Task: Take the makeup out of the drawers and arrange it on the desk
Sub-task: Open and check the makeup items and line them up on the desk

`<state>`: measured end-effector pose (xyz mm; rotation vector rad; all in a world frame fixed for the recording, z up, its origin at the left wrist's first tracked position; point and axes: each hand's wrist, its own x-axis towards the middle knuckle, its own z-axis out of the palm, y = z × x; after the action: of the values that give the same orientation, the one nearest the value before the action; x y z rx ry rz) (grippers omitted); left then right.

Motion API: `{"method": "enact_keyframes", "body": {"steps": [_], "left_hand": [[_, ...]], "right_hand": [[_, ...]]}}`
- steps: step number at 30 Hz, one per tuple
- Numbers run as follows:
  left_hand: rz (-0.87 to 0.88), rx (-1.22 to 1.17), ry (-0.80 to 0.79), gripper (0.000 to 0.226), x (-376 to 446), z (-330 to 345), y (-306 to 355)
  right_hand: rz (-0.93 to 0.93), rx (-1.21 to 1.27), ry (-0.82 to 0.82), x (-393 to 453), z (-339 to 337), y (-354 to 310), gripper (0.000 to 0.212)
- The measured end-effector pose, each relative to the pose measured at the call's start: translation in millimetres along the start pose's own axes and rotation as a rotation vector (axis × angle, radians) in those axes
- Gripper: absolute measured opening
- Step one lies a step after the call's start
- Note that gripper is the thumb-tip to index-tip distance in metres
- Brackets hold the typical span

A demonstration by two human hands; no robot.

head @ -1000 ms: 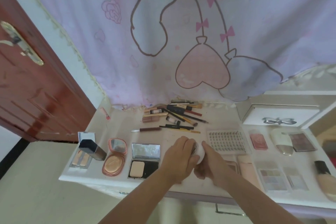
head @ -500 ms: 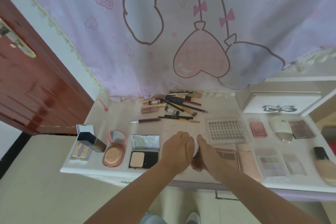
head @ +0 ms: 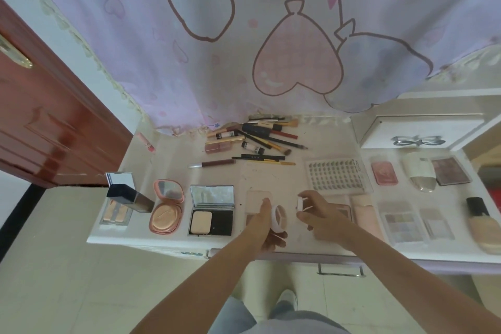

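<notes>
While compacts, palettes and brushes point(head: 267, 141) already lie in rows across the desk point(head: 173, 160), our left hand point(head: 267, 228) grips an opened white jar point(head: 279, 217) above its front edge, our right hand point(head: 321, 218) pinches its lid point(head: 301, 203), so we judge little remains.

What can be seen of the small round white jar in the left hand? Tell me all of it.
The small round white jar looks like glossy plastic, short with a thick rim. It is open: its white lid is off, pinched in the right hand just to its right. The mouth tilts toward the camera, showing a pale, pinkish inside that seems divided into sections. The left hand grips it from the left and beneath, near the desk's front edge. Whether it touches the desk cannot be told.
</notes>
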<state>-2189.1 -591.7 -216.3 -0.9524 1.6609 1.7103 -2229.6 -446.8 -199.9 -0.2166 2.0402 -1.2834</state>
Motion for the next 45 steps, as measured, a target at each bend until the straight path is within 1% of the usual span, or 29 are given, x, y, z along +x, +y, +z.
{"method": "enact_keyframes", "body": {"steps": [2, 5, 6, 7, 9, 10, 11, 13, 14, 17, 19, 21, 25, 27, 30, 32, 34, 35, 37, 39, 40, 41, 43, 45], "left_hand": [[-0.085, -0.191, -0.026, 0.050, 1, 0, -6], [-0.195, -0.391, -0.004, 0.041, 3, 5, -11], [-0.215, -0.407, -0.001, 0.041, 4, 8, -11], [-0.226, -0.408, 0.011, 0.043, 6, 12, -11], [-0.250, -0.425, 0.033, 0.049, 11, 21, -12], [-0.258, -0.430, 0.039, 0.052, 13, 24, -13], [-0.266, -0.432, 0.046, 0.055, 15, 27, -14], [-0.292, -0.459, 0.057, 0.058, 18, 31, -14], [-0.303, -0.475, 0.062, 0.059, 19, 33, -14], [-0.308, -0.502, 0.070, 0.060, 20, 37, -14], [-0.304, -0.484, 0.082, 0.066, 23, 35, -18], [-0.296, -0.477, 0.096, 0.066, 22, 32, -22], [-0.269, -0.467, 0.156, 0.044, 17, 23, -25], [-0.290, -0.459, 0.162, 0.039, 15, 21, -27], [-0.289, -0.406, 0.192, 0.030, 11, 18, -27], [-0.235, -0.329, 0.246, 0.021, 12, 15, -27], [-0.132, -0.202, 0.310, 0.017, 11, 12, -28], [-0.054, -0.064, 0.343, 0.018, 12, 10, -31], [0.123, 0.283, 0.410, 0.019, 11, 4, -34], [0.288, 0.509, 0.461, 0.019, 7, 1, -35], [0.361, 0.593, 0.471, 0.021, 8, 0, -37], [0.424, 0.681, 0.467, 0.024, 10, -1, -38], [0.514, 0.876, 0.452, 0.026, 14, 0, -38], [0.672, 1.049, 0.495, 0.017, 19, 1, -36]], "right_hand": [[-0.017, -0.034, 0.061, 2, -4, 9, 0.039], [-0.024, -0.242, 0.104, 6, -5, 29, 0.040], [-0.025, -0.344, 0.127, 6, -4, 36, 0.038], [-0.020, -0.470, 0.157, 7, -3, 43, 0.043], [-0.058, -0.653, 0.216, 10, 0, 56, 0.070], [-0.079, -0.674, 0.248, 12, 1, 61, 0.077], [-0.079, -0.674, 0.281, 13, 2, 63, 0.078], [-0.063, -0.685, 0.319, 17, 0, 62, 0.071], [-0.058, -0.708, 0.309, 18, -2, 63, 0.068], [-0.049, -0.817, 0.212, 24, -6, 65, 0.067], [-0.037, -0.883, 0.172, 28, -8, 62, 0.061], [-0.023, -0.946, 0.131, 34, -10, 55, 0.058], [-0.069, -1.034, 0.044, 48, -7, 45, 0.057], [-0.089, -1.079, 0.015, 54, -4, 40, 0.057], [-0.116, -1.085, -0.034, 60, -1, 32, 0.056], [-0.123, -1.099, -0.076, 63, 2, 28, 0.055], [-0.126, -1.108, -0.093, 64, 2, 28, 0.057], [-0.131, -1.114, -0.091, 64, 1, 30, 0.058], [-0.163, -1.125, -0.067, 63, -3, 34, 0.059], [-0.240, -1.079, 0.033, 56, -7, 41, 0.059], [-0.291, -1.081, 0.102, 50, -10, 45, 0.059], [-0.302, -1.063, 0.163, 43, -14, 51, 0.060], [-0.262, -1.084, 0.211, 28, -20, 63, 0.064], [-0.146, -1.084, 0.149, 17, -23, 67, 0.076]]}}
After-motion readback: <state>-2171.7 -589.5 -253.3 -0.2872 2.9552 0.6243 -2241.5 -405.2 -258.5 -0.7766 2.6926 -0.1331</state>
